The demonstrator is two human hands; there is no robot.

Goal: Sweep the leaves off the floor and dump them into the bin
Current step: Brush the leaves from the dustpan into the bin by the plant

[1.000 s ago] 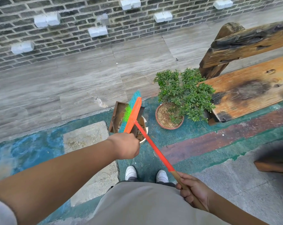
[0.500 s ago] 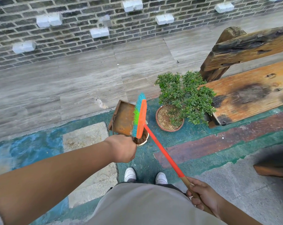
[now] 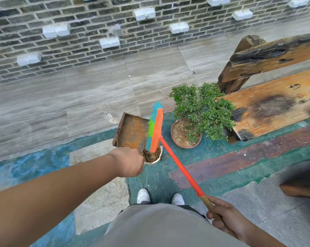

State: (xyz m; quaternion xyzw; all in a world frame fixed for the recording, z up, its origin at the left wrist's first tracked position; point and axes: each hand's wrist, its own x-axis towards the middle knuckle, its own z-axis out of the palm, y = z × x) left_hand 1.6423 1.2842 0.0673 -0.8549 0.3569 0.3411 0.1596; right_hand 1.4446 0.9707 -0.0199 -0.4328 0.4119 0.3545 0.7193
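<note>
Outdoor paved floor (image 3: pixel 90 97), grey slabs with painted green strip, brick wall (image 3: pixel 79 47) behind. Left hand (image 3: pixel 128 162) grasps the near end of a rusty dustpan (image 3: pixel 131 131), fingers hidden from view; pan tilted over a small round bin (image 3: pixel 153 156) holding brown leaves (image 3: pixel 151 155). Right hand (image 3: pixel 225 219) is curled round the wooden end of the orange broom (image 3: pixel 179 163) handle. Broom head, blue and green bristles, lies against the pan's right side, above the bin. Potted plant (image 3: pixel 198 111) just right of bin; wooden bench (image 3: pixel 275 100) beyond.
</note>
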